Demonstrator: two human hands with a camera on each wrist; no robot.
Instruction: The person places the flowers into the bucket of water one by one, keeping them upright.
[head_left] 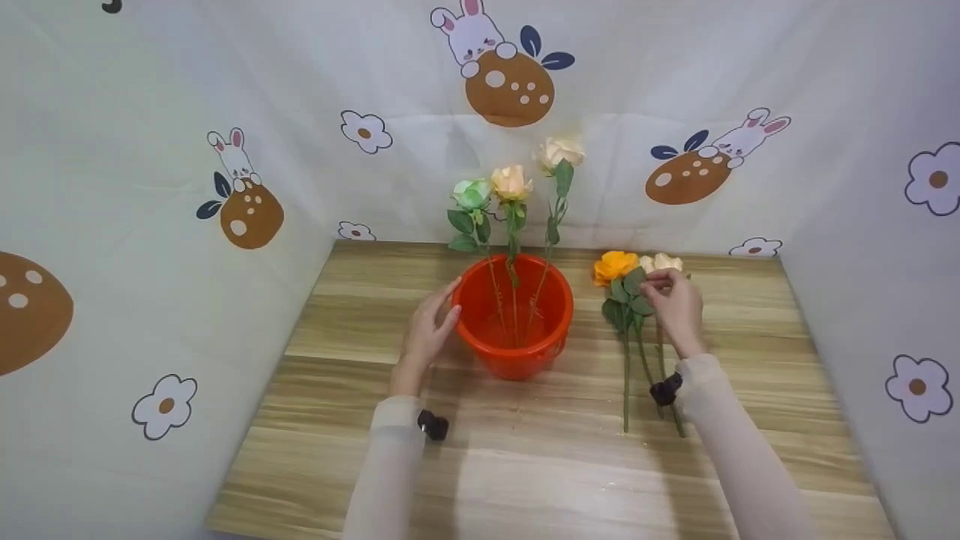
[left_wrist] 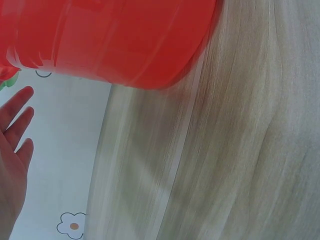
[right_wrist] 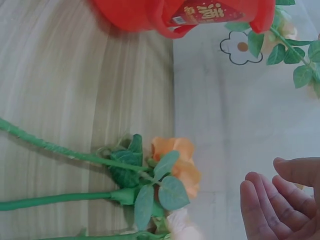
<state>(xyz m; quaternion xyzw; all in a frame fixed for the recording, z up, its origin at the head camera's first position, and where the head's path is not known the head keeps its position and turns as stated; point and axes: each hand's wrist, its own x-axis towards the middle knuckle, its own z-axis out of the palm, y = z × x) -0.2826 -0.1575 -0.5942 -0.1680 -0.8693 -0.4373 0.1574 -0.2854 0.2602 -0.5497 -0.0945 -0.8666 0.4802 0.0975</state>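
Note:
A red plastic bucket point(head_left: 513, 364) stands on the wooden table with three artificial roses in it: a pale green rose point(head_left: 472, 193), a peach rose point(head_left: 512, 182) and a cream rose point(head_left: 561, 152). My left hand point(head_left: 429, 334) is at the bucket's left rim, its fingers loosely extended in the left wrist view. To the bucket's right, several roses lie on the table, among them an orange rose point(head_left: 616, 268) and another cream rose point(head_left: 661, 262). Over their leaves is my right hand point(head_left: 676, 306). In the right wrist view its fingers point(right_wrist: 260, 200) are relaxed, with no stem between them.
A patterned cloth point(head_left: 615, 150) with rabbits and flowers hangs behind the table point(head_left: 330, 420) and along both sides. Each wrist wears a small black camera, such as the left wrist camera point(head_left: 433, 425). The lying stems point(head_left: 626, 390) point toward the table's front.

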